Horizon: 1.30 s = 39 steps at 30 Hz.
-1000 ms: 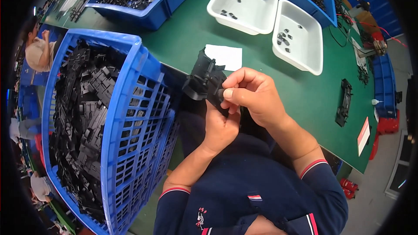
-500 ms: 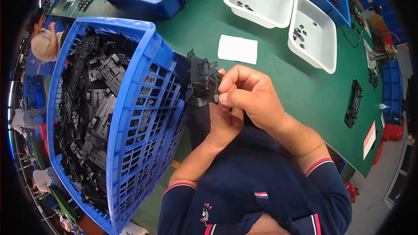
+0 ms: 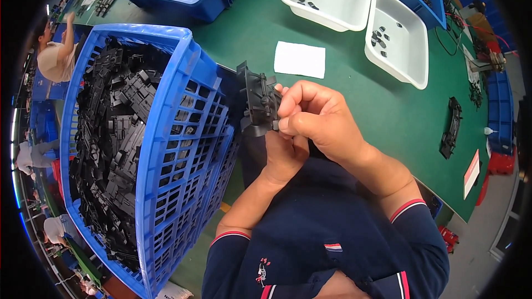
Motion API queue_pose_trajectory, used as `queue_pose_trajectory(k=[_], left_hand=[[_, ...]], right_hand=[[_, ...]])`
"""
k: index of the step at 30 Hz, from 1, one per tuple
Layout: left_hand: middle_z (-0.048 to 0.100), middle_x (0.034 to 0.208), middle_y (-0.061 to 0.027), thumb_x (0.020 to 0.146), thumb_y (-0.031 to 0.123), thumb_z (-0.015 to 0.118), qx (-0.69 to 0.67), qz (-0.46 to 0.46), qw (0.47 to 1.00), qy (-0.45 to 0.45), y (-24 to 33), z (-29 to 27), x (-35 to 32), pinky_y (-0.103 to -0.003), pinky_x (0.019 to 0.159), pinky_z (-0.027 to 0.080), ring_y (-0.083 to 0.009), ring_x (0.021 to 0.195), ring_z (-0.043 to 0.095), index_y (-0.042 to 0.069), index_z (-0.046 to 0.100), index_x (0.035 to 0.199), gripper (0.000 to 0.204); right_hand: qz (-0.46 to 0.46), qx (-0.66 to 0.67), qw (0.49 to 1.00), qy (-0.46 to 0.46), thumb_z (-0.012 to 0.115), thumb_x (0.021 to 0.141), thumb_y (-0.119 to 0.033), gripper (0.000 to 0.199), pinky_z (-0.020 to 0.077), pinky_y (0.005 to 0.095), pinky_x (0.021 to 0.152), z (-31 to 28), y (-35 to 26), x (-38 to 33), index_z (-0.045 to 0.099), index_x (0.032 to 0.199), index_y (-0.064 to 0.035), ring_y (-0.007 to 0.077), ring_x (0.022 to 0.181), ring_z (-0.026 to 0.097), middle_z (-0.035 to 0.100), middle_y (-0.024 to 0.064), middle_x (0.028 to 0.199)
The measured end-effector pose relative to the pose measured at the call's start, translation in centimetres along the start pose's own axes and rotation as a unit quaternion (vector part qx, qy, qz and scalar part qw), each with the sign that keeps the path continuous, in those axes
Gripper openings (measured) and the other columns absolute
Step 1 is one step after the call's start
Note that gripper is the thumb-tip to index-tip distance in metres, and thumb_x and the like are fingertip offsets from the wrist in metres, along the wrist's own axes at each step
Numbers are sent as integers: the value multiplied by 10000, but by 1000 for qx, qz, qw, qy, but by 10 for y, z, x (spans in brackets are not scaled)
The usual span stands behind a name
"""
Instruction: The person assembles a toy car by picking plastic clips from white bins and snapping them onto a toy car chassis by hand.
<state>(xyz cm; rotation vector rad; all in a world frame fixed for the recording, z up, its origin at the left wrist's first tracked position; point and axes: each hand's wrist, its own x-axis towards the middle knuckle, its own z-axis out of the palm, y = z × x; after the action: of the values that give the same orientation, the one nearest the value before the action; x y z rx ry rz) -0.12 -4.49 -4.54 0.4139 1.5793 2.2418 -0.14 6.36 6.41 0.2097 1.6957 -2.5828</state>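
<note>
My left hand (image 3: 284, 158) grips a black molded plastic part (image 3: 260, 99) from beneath and behind, with most of its fingers hidden. The part stands roughly upright in front of me, showing ribs, clips and a curved lip at its lower end. My right hand (image 3: 324, 122) is closed in a pinch at the part's right edge. A small dark plastic piece (image 3: 275, 125) shows at the tip of the right thumb; whether it is separate from the larger part is hard to see.
Left of me stands a blue crate (image 3: 145, 160) heaped with similar black parts. On the green table (image 3: 354, 111) are a white paper (image 3: 300, 60), two white trays (image 3: 326, 19) (image 3: 418, 69) with small black pieces, and a lone black part (image 3: 451, 127). Blue bins (image 3: 221, 3) stand behind; a person (image 3: 55, 58) is far left.
Both hands keep their hold, and the black part has turned slightly. The table objects sit a little higher in the picture. At the far left, the other person's arm has risen.
</note>
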Motion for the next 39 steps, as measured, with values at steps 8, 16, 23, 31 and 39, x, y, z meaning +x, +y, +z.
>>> queue_pose_trajectory(k=[8, 16, 23, 31, 39], left_hand=[[432, 1214, 24, 997, 369, 416, 104, -19, 994, -10, -4, -2, 2, -262, 956, 400, -72, 1143, 445, 135, 397, 1235, 335], [398, 1338, 76, 979, 330, 468, -218, -28, 975, -44, 7, 5, 6, -249, 1073, 273, -58, 1235, 393, 165, 321, 1416, 490], [445, 1196, 93, 935, 397, 542, -285, -62, 956, 1, 3, 5, 11, -237, 989, 341, -43, 1120, 436, 166, 404, 1319, 469], [413, 1213, 68, 953, 300, 531, -216, -12, 976, -9, -4, 4, 11, -237, 964, 354, -61, 1103, 436, 161, 392, 1305, 404], [422, 1203, 71, 949, 318, 532, -266, -52, 962, 11, 3, 8, 12, -241, 970, 351, -59, 1120, 427, 165, 409, 1289, 393]], right_hand=[[0, 7, 1000, 1, 562, 736, 69, 123, 235, 337, 1131, -2, 0, 0, 564, 797, -37, 65, 619, 547, 603, 1, 675], [17, 12, 1000, 12, 582, 760, 24, 64, 446, 211, 522, -3, 0, 0, 561, 809, -11, 54, 584, 530, 570, 4, 667], [15, 22, 1000, 14, 572, 762, 26, 61, 442, 211, 510, -4, 2, 0, 559, 811, -9, 56, 577, 531, 570, 8, 663], [20, 31, 999, 17, 571, 764, 31, 67, 448, 215, 513, -6, 1, -1, 559, 819, -5, 63, 584, 540, 576, 14, 678], [15, 56, 998, 24, 569, 772, 55, 79, 479, 231, 568, -3, 1, -5, 555, 823, -4, 78, 632, 559, 594, 31, 741]])
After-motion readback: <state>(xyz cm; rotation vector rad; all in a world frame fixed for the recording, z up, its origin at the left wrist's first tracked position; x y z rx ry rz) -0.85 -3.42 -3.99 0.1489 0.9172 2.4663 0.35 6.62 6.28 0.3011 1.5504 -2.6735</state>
